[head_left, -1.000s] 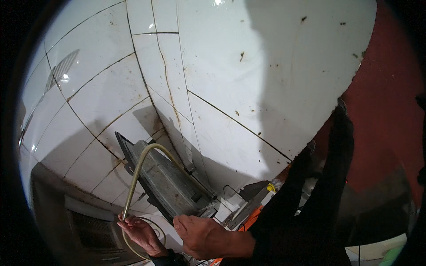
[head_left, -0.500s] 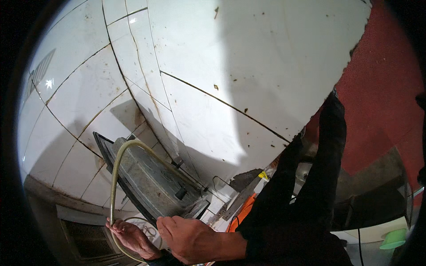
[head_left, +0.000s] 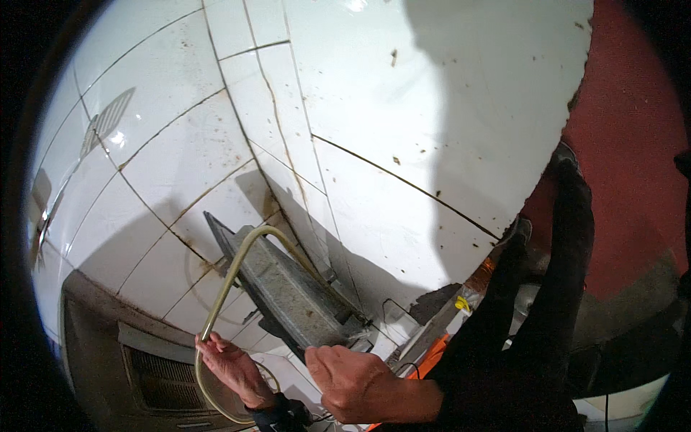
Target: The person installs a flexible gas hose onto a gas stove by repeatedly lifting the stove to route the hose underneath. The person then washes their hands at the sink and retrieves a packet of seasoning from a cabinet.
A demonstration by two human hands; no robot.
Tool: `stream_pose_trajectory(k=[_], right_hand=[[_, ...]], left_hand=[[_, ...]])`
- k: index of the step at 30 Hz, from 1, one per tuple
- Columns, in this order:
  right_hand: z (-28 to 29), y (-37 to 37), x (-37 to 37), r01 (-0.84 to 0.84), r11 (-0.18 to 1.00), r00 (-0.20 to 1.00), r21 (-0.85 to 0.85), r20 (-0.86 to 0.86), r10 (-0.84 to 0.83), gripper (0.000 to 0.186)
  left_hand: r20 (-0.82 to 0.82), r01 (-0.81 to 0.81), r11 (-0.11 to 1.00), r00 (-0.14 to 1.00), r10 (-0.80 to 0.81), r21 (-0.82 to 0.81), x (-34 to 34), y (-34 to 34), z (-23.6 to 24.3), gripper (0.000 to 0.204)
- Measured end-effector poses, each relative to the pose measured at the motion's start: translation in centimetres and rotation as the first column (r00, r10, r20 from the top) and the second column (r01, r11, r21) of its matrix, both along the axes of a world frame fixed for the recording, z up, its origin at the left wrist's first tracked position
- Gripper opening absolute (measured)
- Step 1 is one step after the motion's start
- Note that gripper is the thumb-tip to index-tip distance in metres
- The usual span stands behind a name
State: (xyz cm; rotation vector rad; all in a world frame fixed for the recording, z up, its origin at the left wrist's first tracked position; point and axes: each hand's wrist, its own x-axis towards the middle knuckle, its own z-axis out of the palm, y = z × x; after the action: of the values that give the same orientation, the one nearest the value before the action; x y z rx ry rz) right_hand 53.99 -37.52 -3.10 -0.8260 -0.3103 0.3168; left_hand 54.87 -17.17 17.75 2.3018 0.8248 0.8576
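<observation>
My left hand point(head_left: 236, 371) is closed on a yellowish, see-through hose point(head_left: 248, 241), pinched between thumb and fingers. From there the hose arches up and over a grey, dusty, box-like piece point(head_left: 291, 299) with a dark rim, and runs down behind it. Below the left hand the hose loops toward my wrist. My right hand point(head_left: 345, 381) is curled into a fist beside the lower end of the grey piece. Its fingertips are turned away, so what it holds, if anything, is hidden.
A stained white tiled wall point(head_left: 169, 151) meets a white tiled surface point(head_left: 381, 209) with a broken edge. A dark vented unit point(head_left: 162, 381) sits lower left. Orange point(head_left: 435, 353) and yellow point(head_left: 461, 304) items lie beside my legs point(head_left: 547, 288). Red flooring point(head_left: 640, 144) is at right.
The view has shifted, so the wall, grey piece and both hands appear farther right. My left hand still pinches the hose; my right hand stays curled. The green item at lower right has left the view.
</observation>
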Motion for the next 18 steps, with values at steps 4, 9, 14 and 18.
stream_pose_trajectory(k=[4, 9, 14, 18], right_hand=[[0.0, -0.2, -0.3, -0.036, 0.999, 0.997, 0.013, -0.072, 0.037, 0.050], [0.2, -1.1, -0.7, 0.028, 0.996, 1.000, -0.080, -0.007, -0.029, 0.052], [-0.1, -1.6, -1.4, -0.060, 0.996, 0.985, -0.064, 0.155, 0.070, 0.053], [0.8, -1.1, -1.0, 0.012, 0.996, 0.953, -0.089, 0.303, 0.016, 0.054]], left_hand=[[-0.011, 0.031, 0.999, 0.999, -0.031, -0.038, 2.1, 2.4, -0.4, 0.033], [-0.042, 0.140, 0.964, 0.987, -0.153, -0.227, 4.3, 5.0, -0.3, 0.029], [-0.126, 0.214, 0.944, 0.960, -0.251, -0.252, 6.2, 5.7, -1.1, 0.021], [-0.068, 0.233, 0.951, 0.966, -0.251, -0.202, 8.3, 6.8, -2.8, 0.019]])
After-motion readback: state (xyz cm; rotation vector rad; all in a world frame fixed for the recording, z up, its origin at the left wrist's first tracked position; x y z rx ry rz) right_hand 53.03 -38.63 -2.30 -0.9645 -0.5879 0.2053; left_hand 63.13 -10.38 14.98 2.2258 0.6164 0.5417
